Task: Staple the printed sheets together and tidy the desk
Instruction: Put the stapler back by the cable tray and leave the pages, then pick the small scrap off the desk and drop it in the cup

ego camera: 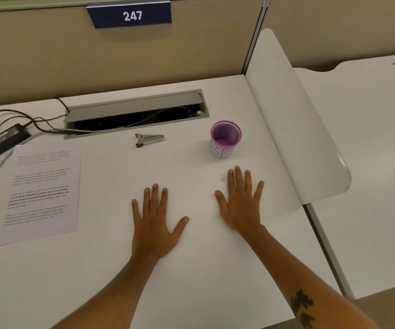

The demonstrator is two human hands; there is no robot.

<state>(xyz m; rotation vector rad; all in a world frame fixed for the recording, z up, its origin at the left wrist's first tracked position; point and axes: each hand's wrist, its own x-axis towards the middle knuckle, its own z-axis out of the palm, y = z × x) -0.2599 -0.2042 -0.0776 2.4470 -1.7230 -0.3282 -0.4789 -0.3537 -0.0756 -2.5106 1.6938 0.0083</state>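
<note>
**Both hands flat on the desk, stapler and sheets untouched**

From my remote view, the left hand (152, 224) lies palm down on the white desk (111, 269), fingers straight and spread, holding nothing. The right hand (240, 203) lies the same way, just right of it, the two apart. A dark tattoo shows on the right forearm.

The printed sheets (40, 193) lie flat at the desk's left side, well apart from the left hand; I cannot tell how many there are. The stapler (149, 140) lies beyond the hands, just in front of the open cable tray (135, 112). A purple mesh cup (225, 140) stands upright beyond the right hand. A small cluster of tiny bits (223, 178) sits just beside the right index finger; too small to identify.

Far left: a black power adapter (7, 138) with cables. On the partition, a blue plate (131, 15) reads 247.
</note>
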